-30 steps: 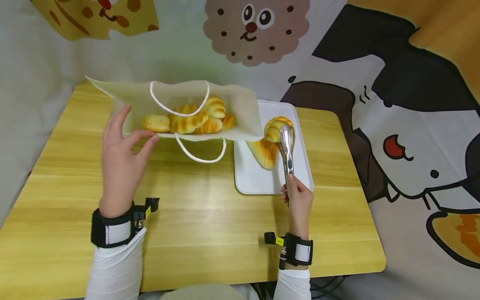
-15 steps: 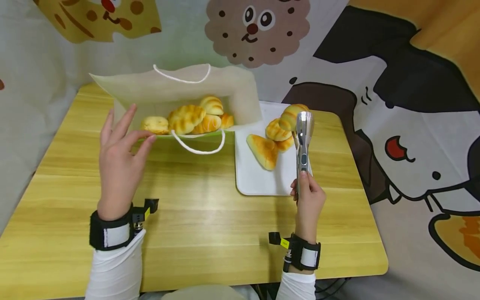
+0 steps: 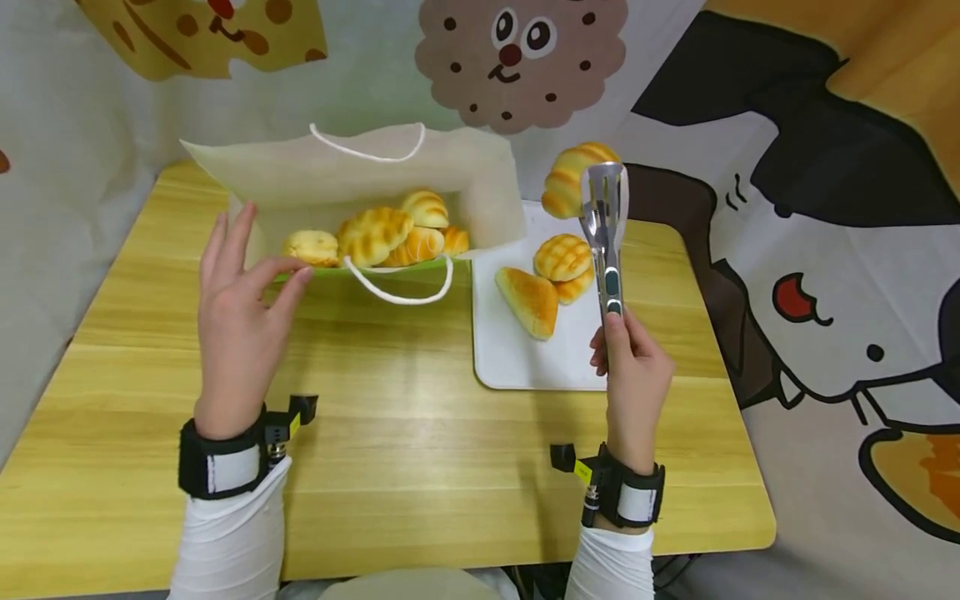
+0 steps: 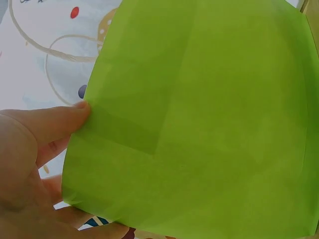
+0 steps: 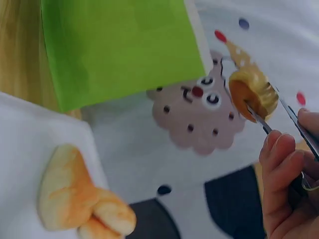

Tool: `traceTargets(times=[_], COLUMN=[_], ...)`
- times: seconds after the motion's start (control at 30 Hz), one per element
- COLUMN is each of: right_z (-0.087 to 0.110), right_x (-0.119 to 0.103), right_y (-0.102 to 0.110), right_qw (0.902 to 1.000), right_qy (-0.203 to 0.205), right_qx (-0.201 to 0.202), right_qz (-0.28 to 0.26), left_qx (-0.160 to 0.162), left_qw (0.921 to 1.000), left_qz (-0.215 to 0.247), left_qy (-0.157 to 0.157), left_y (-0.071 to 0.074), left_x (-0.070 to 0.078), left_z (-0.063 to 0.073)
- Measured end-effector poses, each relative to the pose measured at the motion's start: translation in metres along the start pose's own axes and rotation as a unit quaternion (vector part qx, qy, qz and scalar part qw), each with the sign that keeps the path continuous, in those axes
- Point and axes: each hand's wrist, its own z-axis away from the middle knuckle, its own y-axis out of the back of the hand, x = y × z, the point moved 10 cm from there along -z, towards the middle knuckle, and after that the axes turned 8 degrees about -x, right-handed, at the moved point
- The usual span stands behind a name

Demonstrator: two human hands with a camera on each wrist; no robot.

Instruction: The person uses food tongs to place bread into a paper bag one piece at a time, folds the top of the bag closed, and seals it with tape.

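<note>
My left hand (image 3: 243, 333) pinches the near rim of a paper bag (image 3: 472, 158), cream inside and green outside. In the left wrist view the thumb presses the edge of its green wall (image 4: 209, 119). Several bread pieces lie in the bag, among them a ridged bun (image 3: 373, 237). My right hand (image 3: 639, 383) grips metal tongs (image 3: 611, 250). Pinched in their tips is a ridged golden bread roll (image 3: 573, 179), raised above the far end of the white tray (image 3: 517, 367). The right wrist view shows the tong arms on either side of this roll (image 5: 254, 94).
On the tray lie a triangular bread (image 3: 527, 302), a round scored bun (image 3: 562, 257) and another piece (image 3: 576, 287) partly under it. Two white cord handles (image 3: 401, 298) stick out from the bag. A printed cloth (image 3: 517, 83) hangs behind the wooden table (image 3: 405, 467).
My right hand has lifted the roll with the tongs off the tray, moving up and slightly right. The bag's far wall and handle tilted back; the left hand stays at the rim.
</note>
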Motion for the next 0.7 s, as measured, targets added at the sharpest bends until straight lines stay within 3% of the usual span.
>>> traceTargets(times=[0.17, 0.33, 0.53, 0.7], right_z=[0.0, 0.004, 0.002, -0.004], right_x=[-0.036, -0.065, -0.08, -0.081], right_y=[-0.025, -0.05, -0.073, -0.086], right_qw=[0.9971, 0.988, 0.9658, 0.9401], right_qy=[0.04, 0.078, 0.133, 0.188], right_qx=[-0.056, -0.113, -0.17, -0.191], right_qz=[0.032, 0.07, 0.144, 0.21], left_qx=[0.004, 0.003, 0.004, -0.002], left_qw=[1.0, 1.0, 0.9999, 0.9999], left_qz=[-0.001, -0.001, 0.0, -0.003], left_qy=[0.0, -0.004, -0.011, -0.013], left_y=[0.002, 0.003, 0.005, 0.004], left_x=[-0.001, -0.001, -0.001, -0.002], left_z=[0.0, 0.0, 0.001, 0.001])
